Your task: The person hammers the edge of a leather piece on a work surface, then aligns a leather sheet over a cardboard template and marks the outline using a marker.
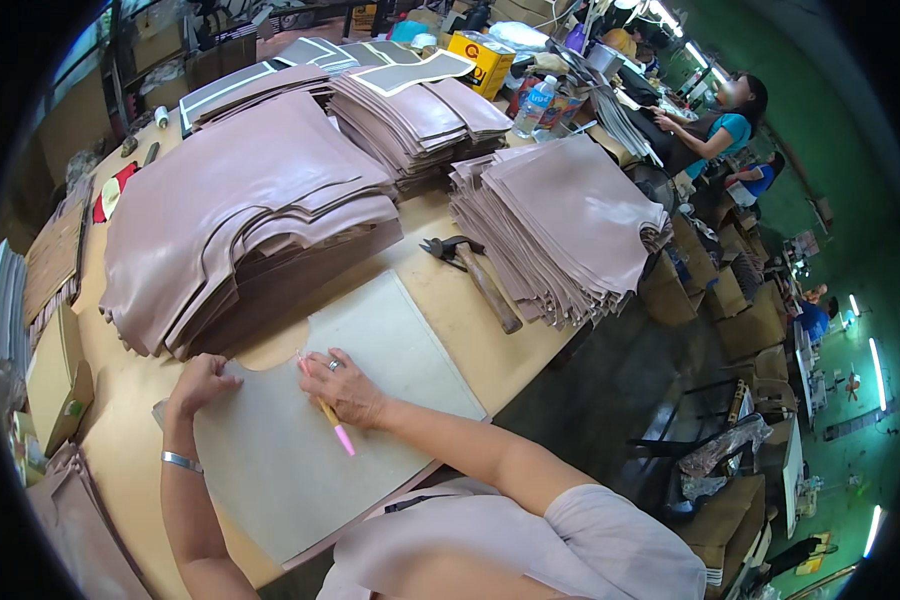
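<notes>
A large pale grey panel (300, 480) with a curved notch in its far edge lies on the table in front of me. Pinkish material shows along the near edge beneath it. My left hand (205, 384) is closed at the panel's far left edge, with the fingers curled over it. Resting on the panel by the notch, my right hand (346, 388) grips a pen (342, 436) with a yellow barrel and a pink end. The pen's tip is near the notch edge.
Tall stacks of mauve leather pieces (240, 190) stand beyond the panel, with another stack (570, 220) to the right. A hammer (488, 290) and pliers (440, 248) lie between them. A water bottle (535, 106) and yellow box (480, 62) stand farther back. Other people work at far right.
</notes>
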A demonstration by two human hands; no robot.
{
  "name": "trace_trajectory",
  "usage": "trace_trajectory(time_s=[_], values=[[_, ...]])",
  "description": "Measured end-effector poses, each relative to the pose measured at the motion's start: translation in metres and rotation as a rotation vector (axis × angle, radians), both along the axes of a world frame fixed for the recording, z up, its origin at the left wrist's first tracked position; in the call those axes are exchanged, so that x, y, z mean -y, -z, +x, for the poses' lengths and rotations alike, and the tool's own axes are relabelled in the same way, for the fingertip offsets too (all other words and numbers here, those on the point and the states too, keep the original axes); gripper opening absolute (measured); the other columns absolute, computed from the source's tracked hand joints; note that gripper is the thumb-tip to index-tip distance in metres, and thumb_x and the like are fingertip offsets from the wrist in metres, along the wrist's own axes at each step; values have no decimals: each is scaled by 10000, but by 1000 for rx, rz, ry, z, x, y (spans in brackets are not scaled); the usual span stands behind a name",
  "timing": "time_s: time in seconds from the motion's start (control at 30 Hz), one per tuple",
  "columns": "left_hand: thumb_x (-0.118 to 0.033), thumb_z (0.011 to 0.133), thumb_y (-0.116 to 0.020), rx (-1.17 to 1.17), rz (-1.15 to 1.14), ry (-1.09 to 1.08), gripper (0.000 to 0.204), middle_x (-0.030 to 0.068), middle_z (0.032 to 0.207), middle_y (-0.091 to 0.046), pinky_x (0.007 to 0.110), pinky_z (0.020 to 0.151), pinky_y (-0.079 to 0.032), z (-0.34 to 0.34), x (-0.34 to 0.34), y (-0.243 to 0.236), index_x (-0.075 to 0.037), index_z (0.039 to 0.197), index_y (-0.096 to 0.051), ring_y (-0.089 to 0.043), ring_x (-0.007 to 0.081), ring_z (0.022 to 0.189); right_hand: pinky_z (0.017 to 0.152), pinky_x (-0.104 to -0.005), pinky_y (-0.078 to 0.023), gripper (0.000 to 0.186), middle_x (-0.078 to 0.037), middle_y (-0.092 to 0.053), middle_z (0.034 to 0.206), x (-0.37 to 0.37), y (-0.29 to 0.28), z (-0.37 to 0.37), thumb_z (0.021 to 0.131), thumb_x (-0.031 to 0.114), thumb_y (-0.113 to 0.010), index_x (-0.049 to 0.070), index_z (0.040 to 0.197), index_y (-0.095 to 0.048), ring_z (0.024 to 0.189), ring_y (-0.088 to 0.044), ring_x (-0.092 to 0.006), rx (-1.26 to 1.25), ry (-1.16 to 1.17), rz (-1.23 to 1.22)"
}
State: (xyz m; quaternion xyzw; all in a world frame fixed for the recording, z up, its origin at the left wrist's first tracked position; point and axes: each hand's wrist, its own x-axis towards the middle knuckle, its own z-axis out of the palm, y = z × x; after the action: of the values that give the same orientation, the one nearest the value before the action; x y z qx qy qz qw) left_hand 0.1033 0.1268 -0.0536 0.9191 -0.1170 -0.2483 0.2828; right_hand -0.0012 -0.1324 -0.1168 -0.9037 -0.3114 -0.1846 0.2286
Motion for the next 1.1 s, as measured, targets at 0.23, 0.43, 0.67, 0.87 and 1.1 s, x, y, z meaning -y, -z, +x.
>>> trace_trajectory(time_s=[0.23, 0.43, 0.67, 0.87, 1.1], values=[[-233, 640, -724, 190, 131, 90, 317, 146, 557, -488, 380, 511, -379, 0, 5, 5, 5, 625, -514, -465, 236, 516, 976, -496, -304, 241, -127, -492, 1169, 2, 3, 1, 768, 147, -566, 105, 993, -489, 1171, -432, -276, -7, 1, 15], [-251, 648, -680, 257, 106, 152, 294, 167, 584, -490, 413, 503, -339, -3, 2, -7, -2, 666, -523, -448, 298, 542, 972, -494, -287, 252, -129, -493, 1185, 0, 13, 6, 767, 104, -542, 122, 1016, -504, 1178, -431, -280, -33, -36, 93], [-278, 718, -684, 181, 63, 94, 295, 156, 614, -540, 399, 570, -387, -13, -1, -12, -5, 708, -573, -537, 270, 602, 959, -431, -318, 285, -134, -519, 1179, 0, -5, 0, 736, 104, -624, 98, 989, -492, 1116, -475, -312, -13, -42, 102], [-300, 746, -665, 76, 178, 52, 314, 143, 810, -641, 383, 704, -444, -12, 11, -8, -12, 867, -632, -600, 288, 804, 937, -415, -353, 337, -122, -537, 1151, 19, -11, -9, 693, 49, -654, 90, 989, -498, 1094, -495, -293, -12, 7, 83], [-282, 757, -655, 284, 226, 16, 331, 107, 983, -621, 383, 791, -449, -19, 10, 16, -62, 986, -562, -574, 288, 930, 854, -414, -415, 382, -143, -572, 1069, 97, -15, -31, 676, 31, -692, 61, 1008, -506, 1022, -521, -340, -91, 352, 20]])
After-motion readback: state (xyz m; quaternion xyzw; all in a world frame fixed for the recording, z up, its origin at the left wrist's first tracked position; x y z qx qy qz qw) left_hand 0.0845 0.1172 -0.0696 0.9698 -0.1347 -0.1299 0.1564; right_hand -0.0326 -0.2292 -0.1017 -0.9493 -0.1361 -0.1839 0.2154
